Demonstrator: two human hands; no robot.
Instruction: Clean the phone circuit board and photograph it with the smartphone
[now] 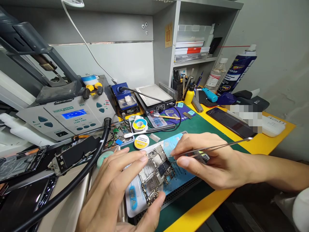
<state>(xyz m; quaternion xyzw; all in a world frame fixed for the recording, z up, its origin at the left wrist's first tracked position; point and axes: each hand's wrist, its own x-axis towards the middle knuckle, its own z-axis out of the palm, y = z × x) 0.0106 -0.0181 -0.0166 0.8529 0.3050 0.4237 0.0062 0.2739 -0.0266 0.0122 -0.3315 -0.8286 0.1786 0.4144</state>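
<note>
Between the fingertips and thumb of my left hand (120,187) is a phone circuit board (158,164), gripped by its edges and tilted, with dark chips and silver shields on it. My right hand (212,161) pinches a pair of metal tweezers (217,146). Their tips reach the right edge of the board, close to a dark square chip; whether they touch it I cannot tell. Under the board lies a blue and white printed pad (135,203).
A hot-air station (70,112) with a black hose (96,158) stands at the left. Round solder tins (141,141) and a soldering iron (154,129) lie behind the board. A phone (231,122) and a spray can (236,74) are at the right.
</note>
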